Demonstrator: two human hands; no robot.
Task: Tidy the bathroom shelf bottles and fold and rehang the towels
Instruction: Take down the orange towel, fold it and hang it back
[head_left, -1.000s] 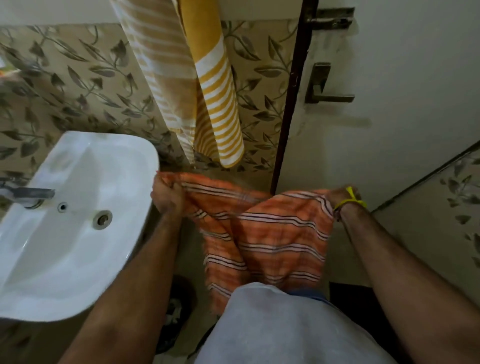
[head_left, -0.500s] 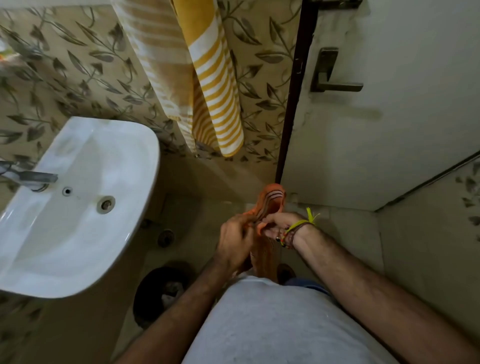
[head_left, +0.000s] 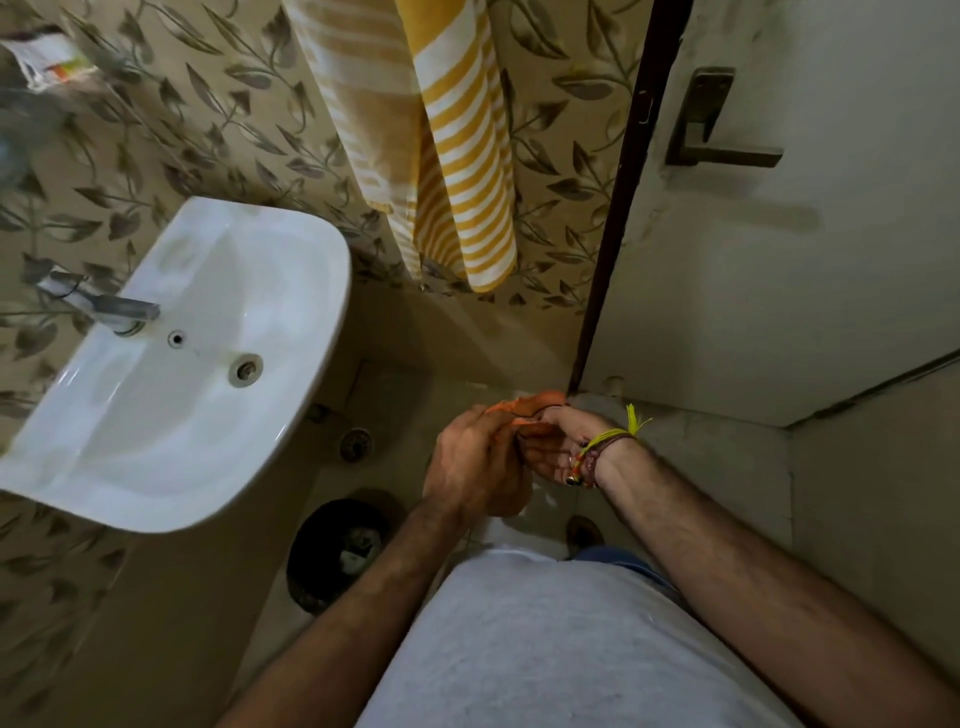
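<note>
Orange towel (head_left: 530, 408) sits bunched between both hands, left fingers (head_left: 470, 431) and right fingers (head_left: 550, 423) pinching it; yellow towel (head_left: 457, 156) hangs straight ahead.

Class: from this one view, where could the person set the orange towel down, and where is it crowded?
Free patches: the sink basin in front of the tap, and the floor strip between the floor drain and the door. Crowded: the wall above, where the yellow striped towel hangs, and the middle, where left hand and right hand grip the orange towel.
</note>
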